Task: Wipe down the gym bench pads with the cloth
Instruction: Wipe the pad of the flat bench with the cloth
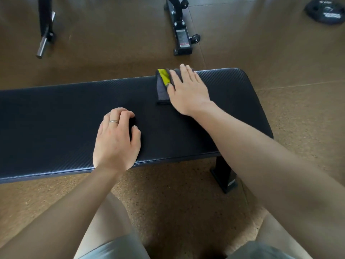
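Observation:
A black textured bench pad (pixel 56 116) runs across the view from the left edge to a rounded right end. A folded grey cloth with a yellow patch (pixel 162 85) lies on the pad's far side, near the back edge. My right hand (pixel 188 90) lies flat on the cloth with straight fingers, pressing it onto the pad and covering its right part. My left hand (pixel 116 141) rests on the pad's near middle, fingers curled with the tips on the surface, holding nothing. A ring sits on one of its fingers.
A black bench leg (pixel 225 176) stands under the pad's right end. Beyond the bench, a black equipment frame with small wheels (pixel 180 28) stands on the brown floor, a barbell end (pixel 43 43) lies at far left, a weight plate (pixel 325 11) at far right.

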The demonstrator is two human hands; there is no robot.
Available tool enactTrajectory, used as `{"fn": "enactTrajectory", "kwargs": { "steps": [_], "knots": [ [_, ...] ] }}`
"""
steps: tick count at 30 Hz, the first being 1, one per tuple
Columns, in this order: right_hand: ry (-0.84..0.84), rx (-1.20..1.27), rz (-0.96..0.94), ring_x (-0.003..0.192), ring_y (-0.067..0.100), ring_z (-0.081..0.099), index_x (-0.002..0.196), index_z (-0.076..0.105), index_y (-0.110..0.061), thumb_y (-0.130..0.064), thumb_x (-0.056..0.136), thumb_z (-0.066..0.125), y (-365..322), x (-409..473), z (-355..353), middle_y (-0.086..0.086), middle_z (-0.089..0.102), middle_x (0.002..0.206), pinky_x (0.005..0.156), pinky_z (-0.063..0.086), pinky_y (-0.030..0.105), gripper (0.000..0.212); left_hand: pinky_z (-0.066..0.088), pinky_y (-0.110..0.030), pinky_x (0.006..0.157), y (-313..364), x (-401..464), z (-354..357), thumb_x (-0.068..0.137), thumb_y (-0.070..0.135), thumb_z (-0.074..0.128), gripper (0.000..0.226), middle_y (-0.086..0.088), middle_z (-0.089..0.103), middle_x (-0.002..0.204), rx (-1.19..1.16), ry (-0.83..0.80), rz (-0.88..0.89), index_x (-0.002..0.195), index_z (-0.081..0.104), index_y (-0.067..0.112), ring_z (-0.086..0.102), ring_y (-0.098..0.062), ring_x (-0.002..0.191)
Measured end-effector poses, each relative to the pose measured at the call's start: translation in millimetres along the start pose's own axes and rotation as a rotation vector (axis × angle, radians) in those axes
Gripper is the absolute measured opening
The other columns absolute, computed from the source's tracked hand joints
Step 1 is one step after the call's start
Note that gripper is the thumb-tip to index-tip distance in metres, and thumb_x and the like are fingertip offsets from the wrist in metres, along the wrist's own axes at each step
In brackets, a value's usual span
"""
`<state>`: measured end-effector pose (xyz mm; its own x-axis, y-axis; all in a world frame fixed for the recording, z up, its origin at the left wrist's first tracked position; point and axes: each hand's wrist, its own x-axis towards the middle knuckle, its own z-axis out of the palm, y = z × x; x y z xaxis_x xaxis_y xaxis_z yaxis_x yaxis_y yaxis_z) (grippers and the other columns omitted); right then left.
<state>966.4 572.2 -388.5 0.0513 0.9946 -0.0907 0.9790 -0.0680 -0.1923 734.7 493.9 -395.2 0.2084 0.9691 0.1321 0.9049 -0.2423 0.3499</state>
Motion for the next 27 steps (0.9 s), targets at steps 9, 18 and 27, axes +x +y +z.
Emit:
{"fn": "enactTrajectory", "kwargs": {
  "steps": [9, 18, 27],
  "knots": [
    [0.038, -0.034, 0.274, 0.158, 0.031, 0.006, 0.162, 0.020, -0.012, -0.037, 0.110, 0.019, 73.5, -7.8, -14.6, 0.017, 0.012, 0.169, 0.128, 0.005, 0.043, 0.058, 0.043, -0.047, 0.109, 2.5, -0.6, -0.4, 0.101, 0.024, 0.048, 0.026, -0.002, 0.049, 0.134, 0.018, -0.003, -0.017, 0.125, 0.054, 0.015, 0.046, -0.027, 0.125],
    [-0.008, -0.088, -0.008, 0.156, 0.043, 0.008, 0.164, 0.017, -0.030, -0.047, 0.110, 0.019, -12.3, 4.0, -0.6, 0.025, 0.013, 0.168, 0.128, 0.004, 0.051, 0.056, 0.042, -0.049, 0.110, 3.7, -0.2, 0.3, 0.101, 0.024, 0.048, 0.028, -0.004, 0.049, 0.135, 0.045, -0.005, -0.017, 0.126, 0.054, 0.014, 0.045, -0.028, 0.127],
    [0.032, -0.092, -0.010, 0.135, 0.034, 0.044, 0.143, 0.048, -0.017, -0.040, 0.110, 0.021, 5.2, 36.0, -7.2, 0.015, 0.050, 0.145, 0.118, 0.026, 0.047, 0.049, 0.042, -0.048, 0.108, 3.8, 0.1, -0.3, 0.098, 0.022, 0.049, 0.026, -0.001, 0.049, 0.133, 0.033, -0.003, -0.025, 0.123, 0.055, 0.015, 0.045, -0.028, 0.125]
  ]
}}
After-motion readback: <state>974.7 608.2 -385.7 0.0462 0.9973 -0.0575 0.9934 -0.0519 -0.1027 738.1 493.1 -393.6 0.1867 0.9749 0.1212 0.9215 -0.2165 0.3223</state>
